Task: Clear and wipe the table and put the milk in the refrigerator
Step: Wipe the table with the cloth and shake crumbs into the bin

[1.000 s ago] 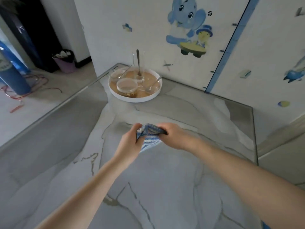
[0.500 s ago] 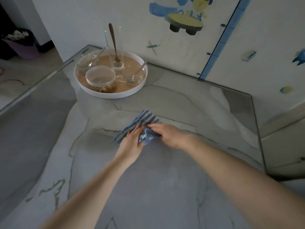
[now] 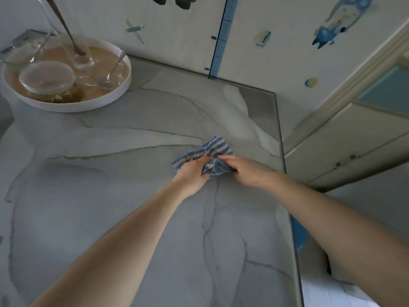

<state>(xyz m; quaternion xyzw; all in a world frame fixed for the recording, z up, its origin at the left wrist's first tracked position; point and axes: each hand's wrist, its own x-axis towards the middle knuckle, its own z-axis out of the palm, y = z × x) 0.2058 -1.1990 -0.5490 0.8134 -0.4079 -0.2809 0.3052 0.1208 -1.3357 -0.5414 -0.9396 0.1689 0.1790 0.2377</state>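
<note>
A blue and white striped cloth (image 3: 215, 149) lies bunched on the grey marble table (image 3: 110, 207), right of centre. My left hand (image 3: 192, 173) presses on its left part with fingers gripping a fold. My right hand (image 3: 243, 171) pinches the cloth's near right part. Both hands rest low on the tabletop. No milk shows in this view.
A round white tray (image 3: 106, 98) at the far left holds a lidded glass bowl (image 3: 47, 77), glasses and spoons (image 3: 66, 27). The wall with cartoon stickers runs along the far edge. The table's right edge (image 3: 285, 173) is close to my right hand; a cabinet stands beyond it.
The cloth went from held up between both hands to spread down on the tabletop. Hands and cloth have moved right, nearer the table's right edge, and the view has shifted closer and right.
</note>
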